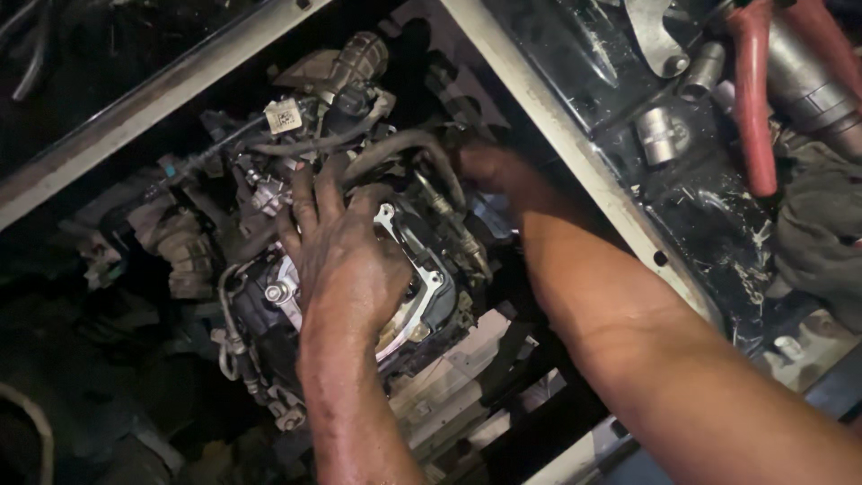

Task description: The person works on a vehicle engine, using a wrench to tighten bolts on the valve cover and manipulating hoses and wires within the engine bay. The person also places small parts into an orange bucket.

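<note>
My left hand (346, 256) lies flat on a grimy engine assembly (269, 296), fingers spread over a silver metal housing (429, 287). Its fingertips touch a black rubber hose (395, 148) that arcs across the top. My right hand (489, 171) reaches in from the right, past the frame rail, to the far end of that hose. Its fingers are tucked behind the hose and engine parts and are hidden. Both hands and forearms are smeared with dark grease.
A pale metal frame rail (575, 153) runs diagonally on the right, another (135, 112) at upper left. Beyond the right rail, on a dark oily surface, lie two metal sockets (662, 135), a red-handled tool (752, 108) and a grey rag (822, 233). A white label tag (283, 115) hangs on the wiring.
</note>
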